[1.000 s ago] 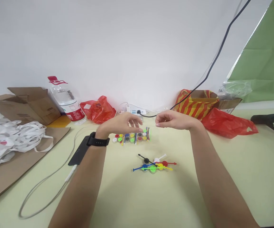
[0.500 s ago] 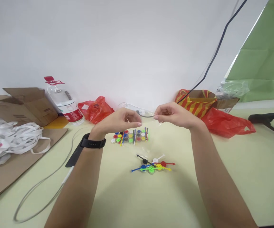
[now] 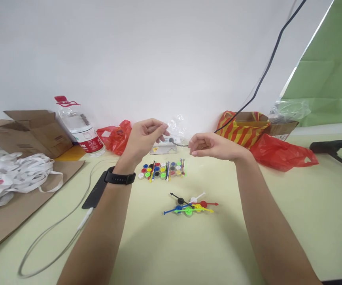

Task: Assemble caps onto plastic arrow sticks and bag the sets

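Note:
My left hand (image 3: pixel 147 138) is raised over the back of the table, thumb and fingers pinched on a thin clear plastic bag (image 3: pixel 177 126) that spreads to its right. To the right of the bag hangs my right hand (image 3: pixel 216 146), its fingers curved and a small gap left at the thumb; I see nothing in it. Below the hands lie rows of coloured round pieces and arrow strips in clear packs (image 3: pixel 162 171). Nearer me is a loose group of arrow spinners, among them a green spinner (image 3: pixel 189 211), a red spinner (image 3: pixel 203 204) and a black spinner (image 3: pixel 181 201).
At left are a cardboard box (image 3: pixel 37 132), a large water bottle (image 3: pixel 83 128), white straps (image 3: pixel 19 174) and a phone (image 3: pixel 95 192) with a cable. A red plastic bag (image 3: pixel 280 154) and a striped bag (image 3: pixel 242 130) lie at right. A power strip (image 3: pixel 163 148) sits behind.
My left hand has moved up and left, away from my right hand, and the clear plastic bag now shows beside it. My right hand has shifted slightly left and down, its fingertips loosened.

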Motion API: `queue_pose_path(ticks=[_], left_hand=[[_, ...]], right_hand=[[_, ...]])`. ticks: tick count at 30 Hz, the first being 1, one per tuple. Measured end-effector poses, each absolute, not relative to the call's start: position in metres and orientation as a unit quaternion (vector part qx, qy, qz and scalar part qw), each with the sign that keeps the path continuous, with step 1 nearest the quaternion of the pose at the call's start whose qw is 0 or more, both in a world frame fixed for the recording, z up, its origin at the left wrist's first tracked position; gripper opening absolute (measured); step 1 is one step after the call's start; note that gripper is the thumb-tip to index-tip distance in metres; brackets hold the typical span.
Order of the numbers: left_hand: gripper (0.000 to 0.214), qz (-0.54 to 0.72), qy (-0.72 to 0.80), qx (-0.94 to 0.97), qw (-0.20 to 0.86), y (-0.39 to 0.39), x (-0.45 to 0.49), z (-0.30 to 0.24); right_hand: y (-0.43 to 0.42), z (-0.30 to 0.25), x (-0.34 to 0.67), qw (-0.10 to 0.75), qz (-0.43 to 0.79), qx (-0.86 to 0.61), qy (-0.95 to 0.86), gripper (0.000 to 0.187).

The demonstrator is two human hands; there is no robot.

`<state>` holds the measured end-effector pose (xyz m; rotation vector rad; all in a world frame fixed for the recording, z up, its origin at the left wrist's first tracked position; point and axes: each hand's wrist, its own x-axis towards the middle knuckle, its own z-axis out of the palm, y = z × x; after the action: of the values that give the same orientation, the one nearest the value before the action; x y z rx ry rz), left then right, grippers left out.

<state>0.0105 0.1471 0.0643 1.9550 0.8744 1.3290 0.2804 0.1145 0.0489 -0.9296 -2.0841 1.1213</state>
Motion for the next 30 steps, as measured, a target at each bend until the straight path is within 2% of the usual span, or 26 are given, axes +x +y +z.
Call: queue_pose_path(ticks=[7,11,14,18,23,30], left_hand=[[0.028,0.475,0.399,0.728,0.293,0.173,-0.006,0.045],[0.028,0.456,0.431,0.764,0.149,0.177,-0.004,0.039],[0.014,0.480,0.363,0.798,0.025,0.164,0.012,0.042],[0.015,0.384,0.260,0.884,0.058,0.136,0.042,0.042],[0.036,0.328,0.316,0.888,0.056,0.121,0.063,0.028],[0.018,0.342,0.323,0.875,0.117,0.129,0.064,0.018]], right_hand=[[0.123,0.039,0.286,0.371,0.427,-0.359,-0.743,0.037],[0.124,0.036,0.284,0.390,0.392,-0.405,-0.728,0.041],[0.125,0.035,0.282,0.386,0.374,-0.414,-0.735,0.046],[0.125,0.035,0.279,0.365,0.348,-0.431,-0.749,0.050],[0.120,0.039,0.279,0.354,0.352,-0.432,-0.751,0.048],[0.115,0.045,0.274,0.380,0.326,-0.403,-0.766,0.043]])
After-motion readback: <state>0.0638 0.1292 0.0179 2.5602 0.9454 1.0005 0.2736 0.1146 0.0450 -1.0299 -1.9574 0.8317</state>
